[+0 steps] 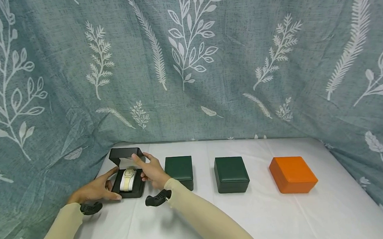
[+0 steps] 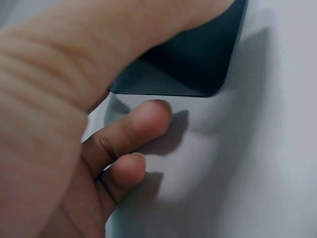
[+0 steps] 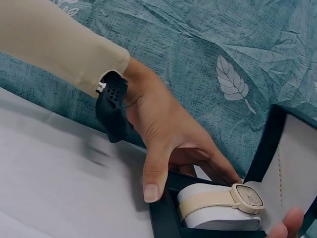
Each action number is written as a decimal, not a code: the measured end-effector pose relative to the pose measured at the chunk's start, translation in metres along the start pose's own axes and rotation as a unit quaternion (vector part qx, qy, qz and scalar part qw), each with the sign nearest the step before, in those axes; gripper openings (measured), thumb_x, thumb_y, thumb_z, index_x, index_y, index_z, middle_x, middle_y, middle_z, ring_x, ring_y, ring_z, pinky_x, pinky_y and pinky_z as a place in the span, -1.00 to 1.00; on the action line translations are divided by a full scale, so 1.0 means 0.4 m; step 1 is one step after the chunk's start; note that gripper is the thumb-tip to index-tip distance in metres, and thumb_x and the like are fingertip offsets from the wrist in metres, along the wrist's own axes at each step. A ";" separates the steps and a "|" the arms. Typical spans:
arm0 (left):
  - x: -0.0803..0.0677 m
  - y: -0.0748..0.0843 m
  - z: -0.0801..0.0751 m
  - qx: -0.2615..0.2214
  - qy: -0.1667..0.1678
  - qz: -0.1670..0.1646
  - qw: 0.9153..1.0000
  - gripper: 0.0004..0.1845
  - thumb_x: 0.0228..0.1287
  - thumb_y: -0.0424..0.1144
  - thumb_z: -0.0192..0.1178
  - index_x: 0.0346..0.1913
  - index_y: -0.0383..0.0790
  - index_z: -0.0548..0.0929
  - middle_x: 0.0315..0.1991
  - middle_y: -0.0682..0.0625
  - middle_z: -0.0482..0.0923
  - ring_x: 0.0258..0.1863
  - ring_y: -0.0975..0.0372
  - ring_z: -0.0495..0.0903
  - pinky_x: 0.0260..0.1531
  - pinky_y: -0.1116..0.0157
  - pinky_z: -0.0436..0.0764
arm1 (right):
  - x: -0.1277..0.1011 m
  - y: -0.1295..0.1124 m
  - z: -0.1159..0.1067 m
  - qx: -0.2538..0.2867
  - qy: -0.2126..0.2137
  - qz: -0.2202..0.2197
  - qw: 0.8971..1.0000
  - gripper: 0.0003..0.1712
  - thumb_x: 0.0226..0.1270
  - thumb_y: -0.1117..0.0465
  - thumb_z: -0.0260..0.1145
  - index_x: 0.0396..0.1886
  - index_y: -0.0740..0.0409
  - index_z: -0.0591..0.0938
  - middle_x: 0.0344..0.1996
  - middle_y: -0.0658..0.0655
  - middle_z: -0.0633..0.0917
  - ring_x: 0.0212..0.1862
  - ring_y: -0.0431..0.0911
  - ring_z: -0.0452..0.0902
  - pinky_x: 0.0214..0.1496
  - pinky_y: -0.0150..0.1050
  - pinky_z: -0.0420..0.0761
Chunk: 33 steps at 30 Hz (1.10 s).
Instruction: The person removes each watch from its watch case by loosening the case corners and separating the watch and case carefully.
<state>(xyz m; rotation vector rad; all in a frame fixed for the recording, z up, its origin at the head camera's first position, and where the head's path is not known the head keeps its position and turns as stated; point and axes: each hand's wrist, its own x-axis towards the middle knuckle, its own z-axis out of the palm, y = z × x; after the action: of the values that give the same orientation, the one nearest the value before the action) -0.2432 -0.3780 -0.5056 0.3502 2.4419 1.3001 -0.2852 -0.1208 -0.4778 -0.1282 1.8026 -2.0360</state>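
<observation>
An open dark watch box (image 1: 138, 188) stands at the left of the table, its lid (image 1: 120, 154) raised at the back. Inside, a cream-strapped watch (image 3: 248, 195) wraps round a white cushion (image 3: 223, 224). My left hand (image 1: 94, 188) holds the box's left side, thumb at the front corner and index finger towards the back. Two of its fingers (image 2: 143, 121) are bent beside the box in the left wrist view. My right hand (image 1: 154, 172) grips the right end of the lid, thumb on its front face; its fingertips (image 3: 293, 220) show in the right wrist view.
A green box (image 1: 178, 167) stands just right of the watch box, partly behind my right hand. Farther right are another green box (image 1: 231, 173) and an orange box (image 1: 293, 173), all with lids down. A leaf-patterned curtain (image 1: 191, 108) hangs behind the white-covered table (image 1: 266, 217).
</observation>
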 end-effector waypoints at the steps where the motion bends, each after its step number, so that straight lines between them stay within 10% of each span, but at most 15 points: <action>1: 0.000 0.001 0.000 -0.001 0.000 0.001 1.000 0.36 0.02 -0.29 0.62 0.65 -0.38 -0.22 -0.49 -0.05 0.40 -0.54 0.21 0.37 -0.55 0.29 0.45 | 0.003 0.003 -0.001 0.001 0.008 0.000 1.000 -0.04 0.34 -0.36 0.34 0.59 -0.02 0.33 -0.60 0.01 0.44 -0.60 -0.22 0.35 -0.52 -0.38 0.50; 9: 0.002 -0.001 0.002 0.001 0.009 0.001 1.000 0.35 0.00 -0.29 0.63 0.64 -0.39 -0.19 -0.48 -0.04 0.40 -0.52 0.21 0.38 -0.55 0.29 0.45 | 0.009 0.016 -0.007 0.007 0.035 0.006 0.999 -0.20 0.42 -0.30 0.31 0.50 -0.02 0.45 -0.18 0.29 0.57 -0.59 -0.20 0.35 -0.55 -0.35 0.49; 33: 0.001 -0.002 0.005 0.005 0.010 -0.012 1.000 0.35 0.02 -0.26 0.62 0.65 -0.36 -0.21 -0.47 -0.06 0.41 -0.51 0.20 0.37 -0.53 0.28 0.46 | -0.043 0.043 0.020 -0.092 0.080 -0.046 0.991 -0.34 0.42 -0.23 0.35 0.31 0.06 0.52 -0.12 0.08 0.64 -0.28 -0.03 0.56 -0.30 -0.17 0.57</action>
<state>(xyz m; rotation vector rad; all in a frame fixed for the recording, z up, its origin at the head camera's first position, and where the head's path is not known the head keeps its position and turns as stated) -0.2430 -0.3768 -0.5073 0.3118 2.4627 1.2877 -0.2627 -0.1231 -0.4897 -0.1063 2.1203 -1.9880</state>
